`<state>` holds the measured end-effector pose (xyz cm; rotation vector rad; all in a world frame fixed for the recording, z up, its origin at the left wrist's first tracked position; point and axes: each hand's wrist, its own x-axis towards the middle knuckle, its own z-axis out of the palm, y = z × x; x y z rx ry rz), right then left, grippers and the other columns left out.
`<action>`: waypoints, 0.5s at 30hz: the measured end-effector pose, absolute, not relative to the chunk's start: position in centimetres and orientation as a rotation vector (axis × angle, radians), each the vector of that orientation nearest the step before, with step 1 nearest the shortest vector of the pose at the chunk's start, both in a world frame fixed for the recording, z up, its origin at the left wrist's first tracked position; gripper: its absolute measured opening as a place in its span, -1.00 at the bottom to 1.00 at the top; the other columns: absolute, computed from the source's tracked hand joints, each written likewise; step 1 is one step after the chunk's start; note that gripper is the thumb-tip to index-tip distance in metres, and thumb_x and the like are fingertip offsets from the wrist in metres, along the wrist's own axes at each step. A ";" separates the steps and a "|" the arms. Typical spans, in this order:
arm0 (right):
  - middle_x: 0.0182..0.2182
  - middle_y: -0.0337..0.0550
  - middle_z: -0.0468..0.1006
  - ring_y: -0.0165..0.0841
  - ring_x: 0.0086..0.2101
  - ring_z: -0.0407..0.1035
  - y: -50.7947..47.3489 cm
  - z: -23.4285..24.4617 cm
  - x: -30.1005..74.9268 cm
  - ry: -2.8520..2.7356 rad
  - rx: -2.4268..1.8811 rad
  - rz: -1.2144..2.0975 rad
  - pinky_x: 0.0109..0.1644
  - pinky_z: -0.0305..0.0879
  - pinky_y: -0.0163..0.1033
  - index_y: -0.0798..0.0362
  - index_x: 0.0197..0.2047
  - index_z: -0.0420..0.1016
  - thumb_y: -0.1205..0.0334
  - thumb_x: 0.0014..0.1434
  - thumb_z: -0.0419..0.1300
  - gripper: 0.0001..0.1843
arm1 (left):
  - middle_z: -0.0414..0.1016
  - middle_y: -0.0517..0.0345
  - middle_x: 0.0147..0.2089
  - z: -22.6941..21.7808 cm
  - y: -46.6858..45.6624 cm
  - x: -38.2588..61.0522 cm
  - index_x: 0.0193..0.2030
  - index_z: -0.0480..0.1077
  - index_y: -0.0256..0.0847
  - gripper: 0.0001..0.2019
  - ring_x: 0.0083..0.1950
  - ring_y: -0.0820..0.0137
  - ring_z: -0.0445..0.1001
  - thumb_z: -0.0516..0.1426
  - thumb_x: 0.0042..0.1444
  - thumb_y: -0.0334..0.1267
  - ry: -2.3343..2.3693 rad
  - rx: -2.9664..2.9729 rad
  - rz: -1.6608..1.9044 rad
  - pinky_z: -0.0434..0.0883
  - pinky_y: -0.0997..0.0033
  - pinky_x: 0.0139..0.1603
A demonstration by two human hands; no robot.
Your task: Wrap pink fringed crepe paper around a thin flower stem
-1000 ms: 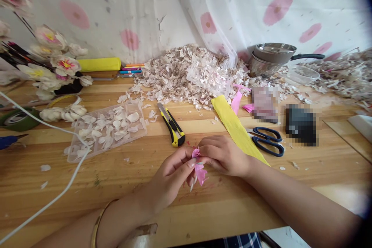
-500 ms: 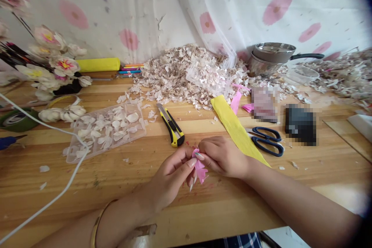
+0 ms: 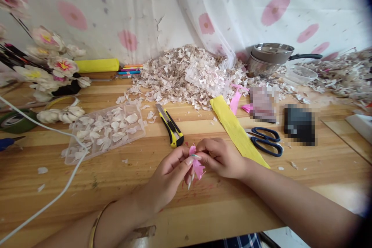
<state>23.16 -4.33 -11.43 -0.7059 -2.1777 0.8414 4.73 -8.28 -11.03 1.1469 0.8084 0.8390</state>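
Observation:
A small piece of pink crepe paper (image 3: 197,164) is pinched between both my hands just above the wooden table (image 3: 122,186). My left hand (image 3: 170,178) grips it from the left with thumb and fingers closed. Closed on it from the right are the fingertips of my right hand (image 3: 222,157). The paper's frayed lower end hangs free below my fingers. A yellow and black utility knife (image 3: 171,126) lies just beyond my hands, and a yellow crepe strip (image 3: 235,130) runs beside my right hand.
Blue-handled scissors (image 3: 266,141) lie to the right. A clear tray of pale petals (image 3: 106,130) sits left of the knife. A large heap of petal scraps (image 3: 186,73), a steel pot (image 3: 271,58), paper flowers (image 3: 52,62) and a white cable (image 3: 52,197) surround the work area.
Both hands have shifted slightly left with the pink paper, and the fingers have turned it a little. Nothing else on the table has moved.

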 end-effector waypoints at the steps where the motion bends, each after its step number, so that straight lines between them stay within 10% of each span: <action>1: -0.49 -0.16 0.49 -0.47 -0.52 0.37 -4.4 -11.4 23.1 -2.163 -0.714 0.883 -0.46 0.23 -0.41 0.12 -0.28 0.36 0.19 0.33 0.04 -0.80 | 0.39 0.23 -0.46 -11.0 -8.3 4.7 -0.27 0.33 -0.23 -0.76 -0.47 0.50 0.29 0.07 0.25 -0.08 0.808 1.145 0.850 0.27 0.51 -0.45; 15: -0.46 -0.11 0.42 -0.41 -0.48 0.29 -4.4 -10.7 23.2 -1.962 -0.706 1.378 -0.42 0.25 -0.31 0.19 -0.26 0.36 0.31 0.23 0.04 -0.86 | 0.33 0.27 -0.48 -11.0 -7.9 4.6 -0.35 0.32 -0.24 -0.76 -0.46 0.52 0.28 0.02 0.28 -0.15 0.827 1.196 0.877 0.28 0.54 -0.43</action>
